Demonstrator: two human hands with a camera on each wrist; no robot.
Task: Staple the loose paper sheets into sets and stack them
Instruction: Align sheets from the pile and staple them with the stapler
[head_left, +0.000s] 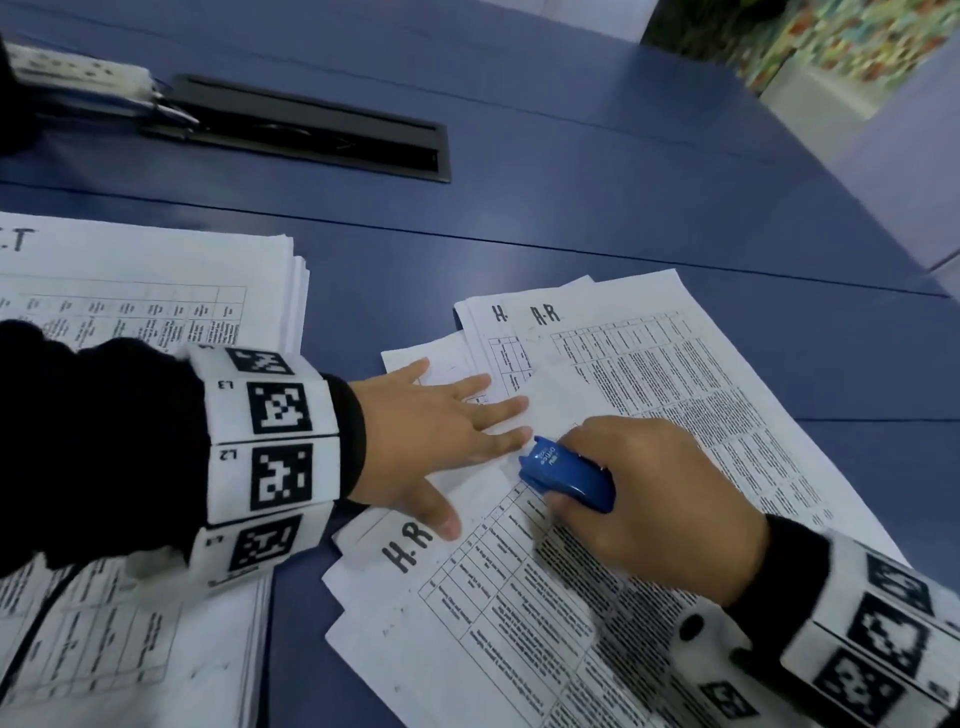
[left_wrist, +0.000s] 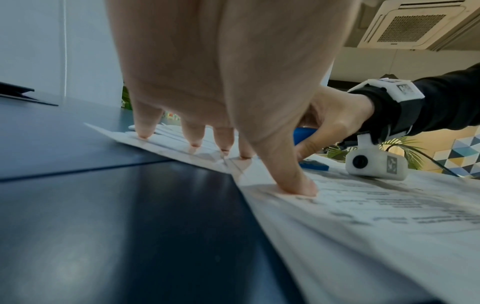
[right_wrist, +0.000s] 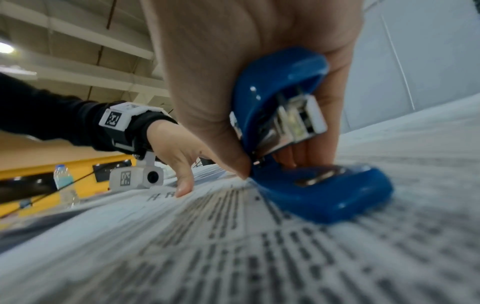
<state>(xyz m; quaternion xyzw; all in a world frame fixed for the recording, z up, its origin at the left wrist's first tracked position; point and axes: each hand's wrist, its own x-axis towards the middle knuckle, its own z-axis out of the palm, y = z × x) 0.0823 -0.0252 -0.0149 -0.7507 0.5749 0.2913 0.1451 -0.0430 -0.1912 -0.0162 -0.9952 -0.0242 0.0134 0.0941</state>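
On a dark blue table (head_left: 571, 156), a person's left hand (head_left: 431, 431), fingers straight and spread, presses flat a fanned heap of loose white printed sheets (head_left: 701, 395), while the right hand (head_left: 654, 499), fingers curled, grips a small blue plastic stapler (head_left: 566, 475) resting on them. Squared white stacks (head_left: 156, 291) lie to the left. Gathering appears under way; next, a set's corner must enter the stapler's mouth.

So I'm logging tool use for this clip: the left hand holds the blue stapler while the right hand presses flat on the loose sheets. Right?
Not quite: the hands are swapped. In the head view the right hand grips the blue stapler, and the left hand presses flat, fingers spread, on the loose sheets.
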